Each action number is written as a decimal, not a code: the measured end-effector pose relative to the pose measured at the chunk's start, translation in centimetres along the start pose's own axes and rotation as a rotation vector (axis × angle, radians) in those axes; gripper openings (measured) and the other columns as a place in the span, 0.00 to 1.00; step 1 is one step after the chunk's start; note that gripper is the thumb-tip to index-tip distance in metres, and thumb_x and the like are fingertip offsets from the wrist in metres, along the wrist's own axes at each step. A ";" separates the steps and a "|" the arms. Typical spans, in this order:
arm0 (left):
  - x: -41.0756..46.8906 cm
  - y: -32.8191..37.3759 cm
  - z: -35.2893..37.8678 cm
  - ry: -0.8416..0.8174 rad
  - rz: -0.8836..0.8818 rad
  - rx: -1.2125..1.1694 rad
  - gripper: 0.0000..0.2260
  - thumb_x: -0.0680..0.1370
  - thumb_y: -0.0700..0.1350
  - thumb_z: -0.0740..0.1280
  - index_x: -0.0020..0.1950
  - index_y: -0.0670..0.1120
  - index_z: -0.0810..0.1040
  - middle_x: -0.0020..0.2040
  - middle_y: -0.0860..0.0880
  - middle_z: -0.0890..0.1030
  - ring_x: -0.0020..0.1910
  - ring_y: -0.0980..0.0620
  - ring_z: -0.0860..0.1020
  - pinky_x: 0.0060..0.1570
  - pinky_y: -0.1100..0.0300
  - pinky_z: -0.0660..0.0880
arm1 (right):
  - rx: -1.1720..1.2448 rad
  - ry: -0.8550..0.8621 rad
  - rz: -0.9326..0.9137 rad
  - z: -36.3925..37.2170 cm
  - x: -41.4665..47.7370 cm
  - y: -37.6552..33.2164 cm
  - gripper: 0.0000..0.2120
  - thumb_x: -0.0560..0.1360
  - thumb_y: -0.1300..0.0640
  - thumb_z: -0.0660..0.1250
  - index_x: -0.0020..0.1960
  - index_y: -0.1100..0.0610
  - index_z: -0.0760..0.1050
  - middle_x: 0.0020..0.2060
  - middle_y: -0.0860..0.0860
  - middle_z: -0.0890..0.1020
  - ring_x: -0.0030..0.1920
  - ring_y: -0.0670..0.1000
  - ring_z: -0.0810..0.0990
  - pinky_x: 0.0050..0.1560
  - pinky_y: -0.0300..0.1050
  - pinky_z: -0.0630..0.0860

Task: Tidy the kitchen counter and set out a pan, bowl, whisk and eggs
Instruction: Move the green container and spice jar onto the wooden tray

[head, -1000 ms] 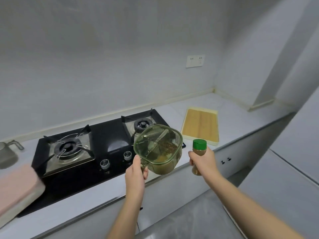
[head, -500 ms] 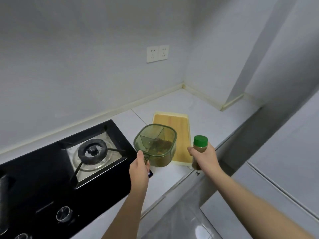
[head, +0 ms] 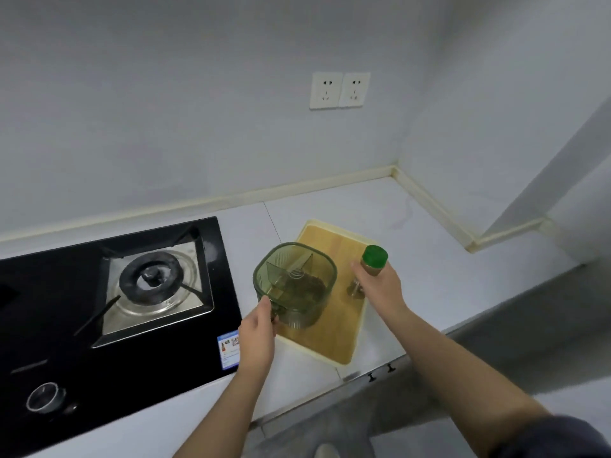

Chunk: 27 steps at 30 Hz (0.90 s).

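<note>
My left hand point(head: 256, 335) grips the handle of a clear green seasoning box point(head: 295, 283) with inner dividers and brown spices. The box hangs over the left part of a wooden cutting board point(head: 334, 328) on the grey counter point(head: 363, 206). My right hand point(head: 380, 285) holds a small spice jar with a green cap point(head: 374, 257), upright above the board's right edge. No pan, bowl, whisk or eggs are in view.
A black gas hob point(head: 109, 312) with a burner point(head: 151, 277) and a knob point(head: 43, 397) fills the counter's left. Two wall sockets point(head: 340, 90) sit above. The counter ends in a corner at the right; cabinet fronts point(head: 380, 378) run below the front edge.
The view has swung right and closer to the counter. Both hands carried the seasoning box and the jar rightward, from near the hob's knobs to above the cutting board.
</note>
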<state>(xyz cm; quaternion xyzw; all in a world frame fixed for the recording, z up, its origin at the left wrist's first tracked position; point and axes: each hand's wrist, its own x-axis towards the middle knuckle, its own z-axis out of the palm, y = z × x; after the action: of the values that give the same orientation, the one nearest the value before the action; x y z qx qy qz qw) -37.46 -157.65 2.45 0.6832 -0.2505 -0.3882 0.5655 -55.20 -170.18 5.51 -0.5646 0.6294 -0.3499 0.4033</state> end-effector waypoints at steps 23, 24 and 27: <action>1.8 -4.3 4.1 0.238 0.042 0.066 0.19 0.83 0.48 0.56 0.33 0.42 0.67 0.31 0.45 0.67 0.32 0.52 0.66 0.36 0.56 0.63 | -0.302 -0.196 0.054 -1.8 15.3 4.2 0.13 0.69 0.55 0.74 0.50 0.55 0.74 0.43 0.51 0.78 0.45 0.52 0.76 0.47 0.43 0.71; 1.8 -4.6 4.1 0.236 0.044 0.075 0.20 0.82 0.51 0.57 0.33 0.42 0.67 0.31 0.44 0.67 0.32 0.51 0.66 0.35 0.57 0.63 | -0.306 -0.199 0.054 -1.8 15.5 4.4 0.13 0.69 0.55 0.74 0.50 0.56 0.75 0.43 0.52 0.78 0.45 0.52 0.76 0.47 0.43 0.71; 1.4 -5.1 4.4 0.238 0.053 0.115 0.23 0.76 0.59 0.55 0.31 0.42 0.67 0.30 0.44 0.67 0.31 0.51 0.66 0.33 0.58 0.62 | -0.295 -0.209 0.056 -2.0 16.2 4.7 0.14 0.69 0.55 0.75 0.50 0.56 0.75 0.44 0.52 0.78 0.46 0.52 0.76 0.48 0.44 0.72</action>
<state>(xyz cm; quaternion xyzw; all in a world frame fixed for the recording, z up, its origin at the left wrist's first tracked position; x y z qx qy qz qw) -40.76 -160.09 -3.13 0.7489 -0.2214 -0.2744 0.5612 -59.57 -185.72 0.35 -0.6331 0.6440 -0.1819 0.3890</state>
